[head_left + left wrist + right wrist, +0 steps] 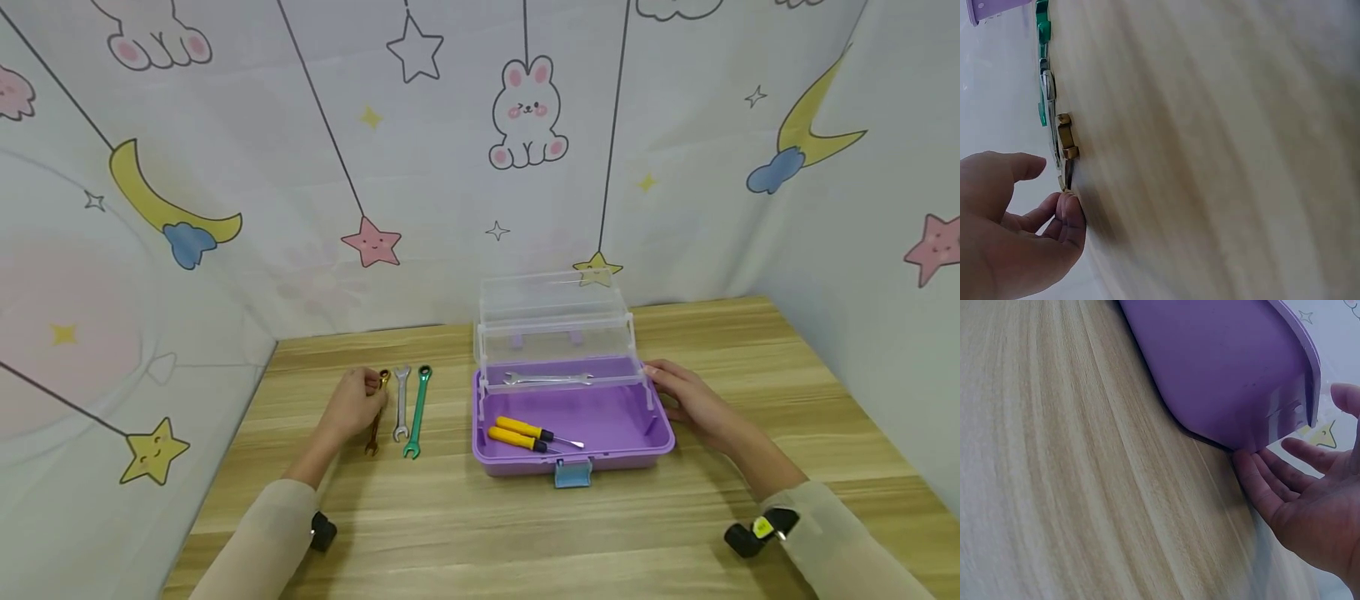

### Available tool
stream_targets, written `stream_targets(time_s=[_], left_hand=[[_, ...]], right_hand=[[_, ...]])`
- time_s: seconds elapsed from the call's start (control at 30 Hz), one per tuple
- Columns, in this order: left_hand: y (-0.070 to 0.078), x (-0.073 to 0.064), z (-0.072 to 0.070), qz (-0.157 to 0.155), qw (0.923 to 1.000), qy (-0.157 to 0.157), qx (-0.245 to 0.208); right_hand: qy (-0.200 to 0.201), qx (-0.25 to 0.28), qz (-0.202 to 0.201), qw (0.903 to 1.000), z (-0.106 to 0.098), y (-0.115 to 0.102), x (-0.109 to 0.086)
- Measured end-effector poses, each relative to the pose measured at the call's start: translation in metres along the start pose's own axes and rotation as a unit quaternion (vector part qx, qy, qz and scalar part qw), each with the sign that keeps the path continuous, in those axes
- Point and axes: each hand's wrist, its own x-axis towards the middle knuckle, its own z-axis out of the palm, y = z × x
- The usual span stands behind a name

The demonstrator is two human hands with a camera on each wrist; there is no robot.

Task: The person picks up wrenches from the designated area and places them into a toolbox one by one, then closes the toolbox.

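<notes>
My left hand (356,404) is at a gold-brown wrench (372,437). In the left wrist view its fingertips (1072,206) are by the wrench's far end, with the thumb held apart from them. A silver wrench (401,404) and a green wrench (417,412) lie just right of it. My right hand (693,404) touches the right back side of a purple toolbox (573,462), its fingers extended in the right wrist view. Inside the toolbox lie two yellow-handled screwdrivers (521,429). Another silver wrench (547,380) shows toward the back, behind the clear tray's edge.
The toolbox's clear lid and tray (555,304) stand raised at the back. A blue latch (573,473) hangs at its front. The wood-grain table (465,533) meets a white curtain (435,292) printed with stars, moons and rabbits at the back and sides.
</notes>
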Motion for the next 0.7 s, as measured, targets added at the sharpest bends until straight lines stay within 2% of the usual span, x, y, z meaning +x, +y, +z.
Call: stream_targets(time_s=[0.2,0.43,0.7], left_hand=[[-0.0026,0.0035,0.0011,-0.006,0.9998,-0.004,0.018],[-0.0037,0.0044,0.0025,-0.019,0.9998,0.0,0.007],[-0.0037,0.0041,0.0012,-0.009,0.9999,0.007,-0.004]], right_hand=[[-0.003,-0.003,0.001,1.0,0.0006,-0.001,-0.0002],[-0.005,0.003,-0.002,1.0,0.0012,-0.0006,0.0004],[-0.006,0.012,-0.007,0.9999,0.0007,0.0,0.0008]])
